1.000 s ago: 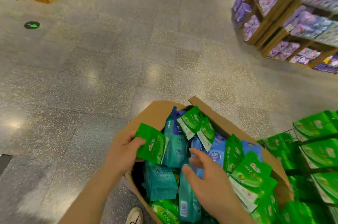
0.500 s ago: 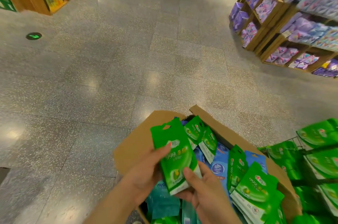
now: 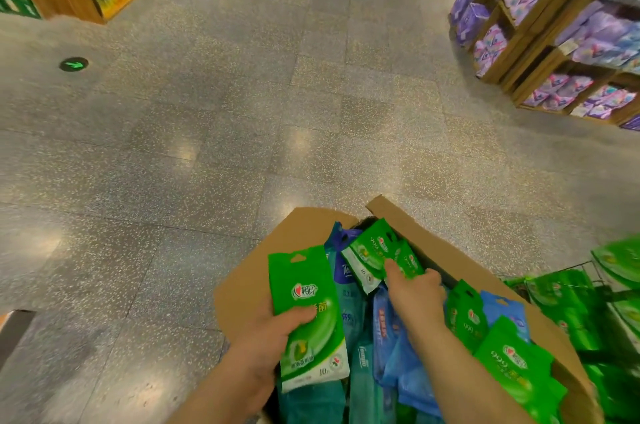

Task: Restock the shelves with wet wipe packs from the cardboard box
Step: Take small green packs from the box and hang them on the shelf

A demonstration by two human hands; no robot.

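The left hand (image 3: 268, 337) clamped fingers around a light, floppy green pack (image 3: 310, 312) mid-body while the right hand (image 3: 414, 292) pinched another green pack (image 3: 408, 262) at twelve o'clock in the cardboard box (image 3: 242, 285).

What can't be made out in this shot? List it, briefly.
Head view only:
- Bottom of the brown cardboard box: hidden under piled packs.
- Right hand fingertips: buried among small green wipe packs, so the grip is unclear.
- Small print on the large green wipe pack gripped by the left hand: too small.
- Green packs on the wire rack: blurred, cut off by the right edge.
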